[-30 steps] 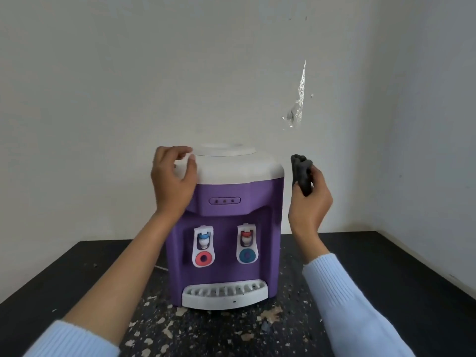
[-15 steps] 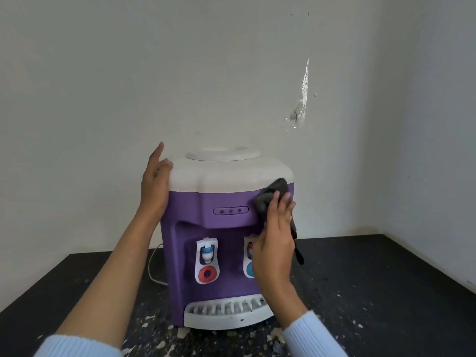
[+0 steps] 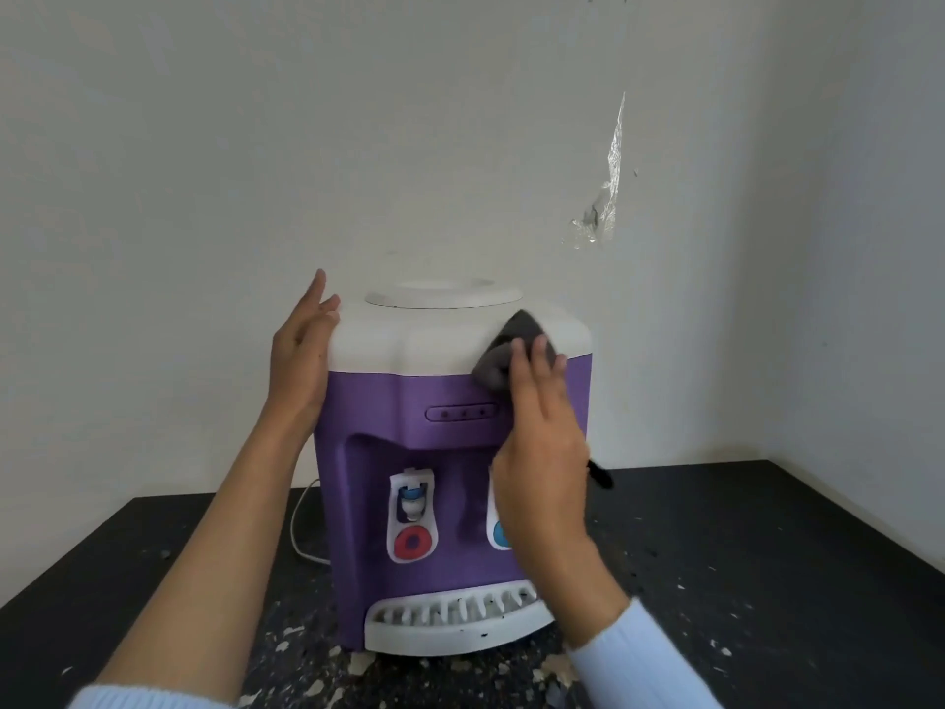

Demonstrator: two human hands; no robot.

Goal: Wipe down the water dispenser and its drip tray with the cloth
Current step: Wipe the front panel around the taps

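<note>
While the water dispenser (image 3: 409, 427) stands on the table (image 3: 767, 555), its upper left side is touched by the left hand (image 3: 301, 360), fingers straight. The grey cloth (image 3: 511, 345) is pressed against its upper right front by the flat right hand (image 3: 542, 452), fingers extended, well above the drip tray (image 3: 450, 629).

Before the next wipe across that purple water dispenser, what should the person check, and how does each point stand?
1. Cloth flat under the right hand, against the water dispenser at its upper front corner: ok.
2. Left hand flat against the water dispenser's side, bracing it: ok.
3. Water dispenser upright on the table: ok.
4. Drip tray clean: not ok, dark specks show on it.
5. White cord clear of both hands: ok.
6. Cloth damp enough: cannot tell.
</note>
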